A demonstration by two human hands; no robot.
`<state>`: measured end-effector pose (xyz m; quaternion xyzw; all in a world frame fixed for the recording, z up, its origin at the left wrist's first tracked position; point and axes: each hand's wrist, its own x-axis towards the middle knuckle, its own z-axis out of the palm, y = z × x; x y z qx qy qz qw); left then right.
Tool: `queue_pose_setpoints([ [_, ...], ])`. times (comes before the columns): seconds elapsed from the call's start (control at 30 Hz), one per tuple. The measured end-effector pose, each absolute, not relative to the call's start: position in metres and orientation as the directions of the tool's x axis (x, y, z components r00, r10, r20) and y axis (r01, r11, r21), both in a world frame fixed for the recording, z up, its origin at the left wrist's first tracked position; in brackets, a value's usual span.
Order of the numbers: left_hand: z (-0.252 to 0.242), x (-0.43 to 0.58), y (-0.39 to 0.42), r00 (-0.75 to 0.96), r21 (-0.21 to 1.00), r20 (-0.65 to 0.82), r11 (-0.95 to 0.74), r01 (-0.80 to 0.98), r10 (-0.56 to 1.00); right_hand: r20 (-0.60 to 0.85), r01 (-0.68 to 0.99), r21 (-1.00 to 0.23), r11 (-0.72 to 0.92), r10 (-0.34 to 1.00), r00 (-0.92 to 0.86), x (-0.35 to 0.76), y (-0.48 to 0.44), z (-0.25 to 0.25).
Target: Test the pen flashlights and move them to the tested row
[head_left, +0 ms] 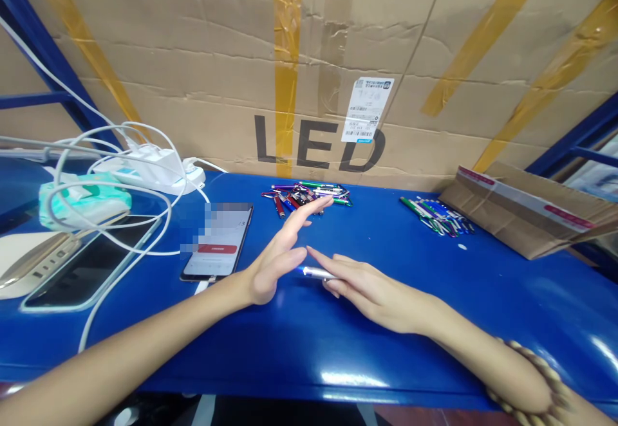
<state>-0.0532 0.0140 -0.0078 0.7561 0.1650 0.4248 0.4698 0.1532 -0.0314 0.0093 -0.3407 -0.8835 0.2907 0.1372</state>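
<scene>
My right hand [371, 291] holds a small silver flashlight [316, 273] low over the blue table [338, 342], its lit tip pointing left. My left hand [282, 255] is open, fingers straight and together, palm facing the light tip a short way off. Beyond my left fingertips lies a pile of small coloured flashlights [309, 195]. A second pile of similar flashlights [437, 217] lies farther right.
A phone [218, 242] with its screen lit lies left of my left hand, cable plugged in. White cables, a power strip [154, 172], a tissue pack [82, 197] and other devices crowd the left. A cardboard wall marked LED stands behind; a flat carton [526, 210] sits at the right.
</scene>
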Motion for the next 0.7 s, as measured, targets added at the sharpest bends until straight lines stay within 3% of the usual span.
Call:
queue_pose_setpoints([
  [0.33, -0.0095, -0.0531, 0.0157, 0.581, 0.823, 0.533, -0.538, -0.185, 0.616, 0.064, 0.555, -0.541, 0.631, 0.689, -0.722, 0.148, -0.0349, 0.017],
  [0.7, -0.0099, -0.0524, 0.0144, 0.572, 0.836, 0.514, -0.523, -0.166, 0.64, 0.063, 0.536, -0.554, 0.637, 0.674, -0.736, 0.1487, -0.0358, 0.0187],
])
